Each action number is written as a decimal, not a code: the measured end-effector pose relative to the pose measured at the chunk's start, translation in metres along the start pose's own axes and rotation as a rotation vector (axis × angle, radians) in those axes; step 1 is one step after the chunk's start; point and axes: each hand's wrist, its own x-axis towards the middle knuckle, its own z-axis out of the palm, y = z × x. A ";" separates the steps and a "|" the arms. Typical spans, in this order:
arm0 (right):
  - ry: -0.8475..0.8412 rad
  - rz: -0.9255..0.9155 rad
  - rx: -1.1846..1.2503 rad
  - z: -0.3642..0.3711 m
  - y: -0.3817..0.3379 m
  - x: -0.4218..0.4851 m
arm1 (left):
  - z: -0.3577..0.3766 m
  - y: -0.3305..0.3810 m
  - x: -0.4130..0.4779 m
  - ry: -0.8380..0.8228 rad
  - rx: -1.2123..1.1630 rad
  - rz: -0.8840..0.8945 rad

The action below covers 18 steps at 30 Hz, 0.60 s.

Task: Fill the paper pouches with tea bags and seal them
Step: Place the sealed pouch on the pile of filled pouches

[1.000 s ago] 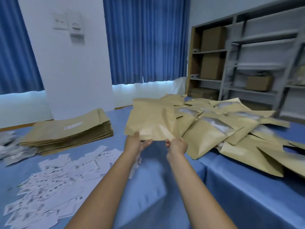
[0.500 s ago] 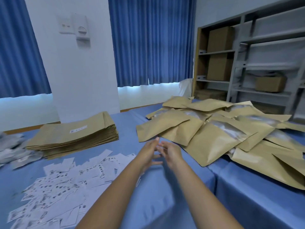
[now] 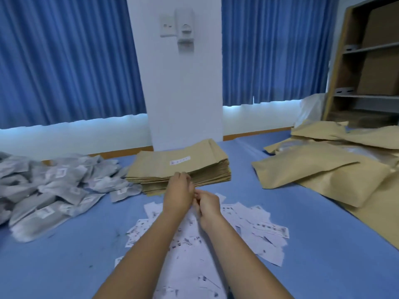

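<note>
A stack of flat brown paper pouches [image 3: 183,165] lies on the blue table straight ahead. My left hand [image 3: 178,194] reaches to the stack's near edge, and its fingertips touch the top pouches there. My right hand [image 3: 208,205] hovers just behind it over the paper slips, fingers loosely curled, with nothing visible in it. A heap of grey tea bags [image 3: 54,186] lies at the left. Puffy brown pouches [image 3: 313,169] are piled at the right.
Small white printed slips [image 3: 248,225] are scattered on the blue tablecloth [image 3: 323,244] under my forearms. A white pillar [image 3: 181,93] and blue curtains stand behind the table. A shelf unit with cardboard boxes [image 3: 371,61] is at the far right.
My view swung left from the pile of puffy pouches. Both hands let go of the pouch they were setting on that pile, then moved left to the flat stack.
</note>
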 end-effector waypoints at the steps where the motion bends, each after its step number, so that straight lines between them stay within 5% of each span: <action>1: 0.009 0.001 0.014 0.007 0.006 0.007 | -0.004 -0.014 0.013 -0.016 0.144 0.030; 5: 0.008 0.000 -0.027 0.011 0.027 0.029 | -0.006 -0.056 0.050 -0.090 0.455 0.105; 9: -0.043 0.079 -0.017 0.012 0.031 0.036 | 0.013 -0.061 0.075 -0.240 0.440 0.036; 18: -0.057 0.159 0.114 0.006 0.026 0.038 | 0.050 -0.034 0.083 -0.181 0.647 0.186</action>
